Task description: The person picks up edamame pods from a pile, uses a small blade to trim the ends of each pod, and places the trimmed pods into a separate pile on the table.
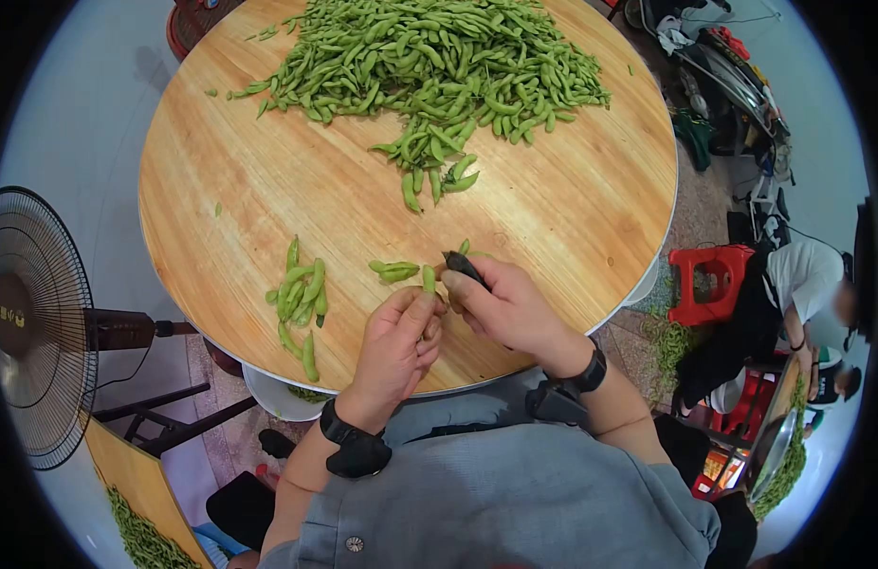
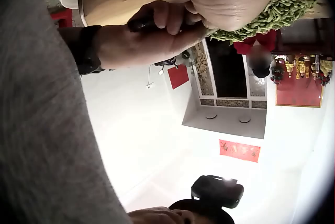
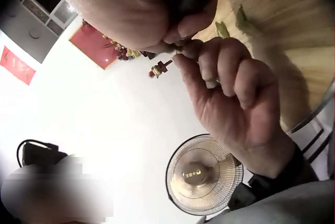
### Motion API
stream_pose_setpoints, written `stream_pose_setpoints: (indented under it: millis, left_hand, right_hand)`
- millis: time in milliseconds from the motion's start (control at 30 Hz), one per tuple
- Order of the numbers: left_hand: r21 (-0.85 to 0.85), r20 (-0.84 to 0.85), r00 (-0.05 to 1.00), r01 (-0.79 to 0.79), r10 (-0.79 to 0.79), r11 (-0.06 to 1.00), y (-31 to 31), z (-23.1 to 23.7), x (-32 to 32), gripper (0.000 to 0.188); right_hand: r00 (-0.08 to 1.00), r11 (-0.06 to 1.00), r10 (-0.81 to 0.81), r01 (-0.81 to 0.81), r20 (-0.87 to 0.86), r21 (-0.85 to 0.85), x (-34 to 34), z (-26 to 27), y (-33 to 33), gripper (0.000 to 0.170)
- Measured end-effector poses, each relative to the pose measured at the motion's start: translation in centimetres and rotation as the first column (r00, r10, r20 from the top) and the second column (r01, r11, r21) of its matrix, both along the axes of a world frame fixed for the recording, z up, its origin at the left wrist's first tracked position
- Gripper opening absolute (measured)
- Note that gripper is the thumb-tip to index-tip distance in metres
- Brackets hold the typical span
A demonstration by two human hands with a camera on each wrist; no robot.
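Observation:
In the head view my left hand pinches a green pod upright between thumb and fingers, near the table's front edge. Close on its right, my right hand grips a small black tool, its fingers curled round the handle. The right wrist view shows the left hand with thumb and forefinger meeting by the right hand; the tool's working end is hard to make out. A couple of pods lie just beyond the left hand, and a loose group of pods lies to its left.
A large pile of pods covers the far part of the round wooden table. A fan stands at the left, a white bucket is under the front edge, and a red stool is at the right, near another person.

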State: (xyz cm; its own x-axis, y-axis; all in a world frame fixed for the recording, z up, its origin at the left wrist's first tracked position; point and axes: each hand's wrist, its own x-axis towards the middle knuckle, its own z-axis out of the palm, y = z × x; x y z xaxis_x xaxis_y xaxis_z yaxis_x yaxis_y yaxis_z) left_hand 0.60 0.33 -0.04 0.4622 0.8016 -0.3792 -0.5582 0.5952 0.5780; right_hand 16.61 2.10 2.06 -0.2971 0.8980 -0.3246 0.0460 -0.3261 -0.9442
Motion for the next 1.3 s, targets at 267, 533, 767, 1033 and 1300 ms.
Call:
stream_pose_setpoints:
  millis: [267, 533, 767, 1033, 1300]
  left_hand:
    - [0.091, -0.191, 0.981, 0.0, 0.018, 0.996, -0.1, 0.1, 0.3, 0.019]
    - [0.169, -0.312, 0.95, 0.039, 0.016, 0.985, -0.3, 0.3, -0.1, 0.016]
    - [0.697, -0.703, 0.523, 0.369, 0.482, 0.615, 0.1, -0.1, -0.3, 0.012]
    - [0.083, -0.082, 0.987, 0.143, -0.136, 0.986, -0.2, 0.1, -1.5, 0.019]
    - [-0.119, 0.436, 0.892, 0.187, -0.118, 0.975, -0.8, -0.5, -0.9, 0.028]
  right_hand:
    - [0.994, 0.994, 0.106, -0.105, -0.038, 0.014, 0.9, 1.0, -1.7, 0.037]
    - [0.982, 0.983, 0.18, -0.181, -0.06, -0.017, 0.9, 1.1, -1.6, 0.042]
    - [0.992, 0.993, 0.121, -0.121, -0.019, 0.009, 0.2, 0.4, -1.7, 0.038]
    - [0.681, 0.794, -0.125, -0.367, -0.721, -0.485, 1.2, 0.7, -1.4, 0.039]
    - [0.861, 0.893, -0.044, -0.194, -0.507, -0.406, 0.9, 1.9, -1.4, 0.024]
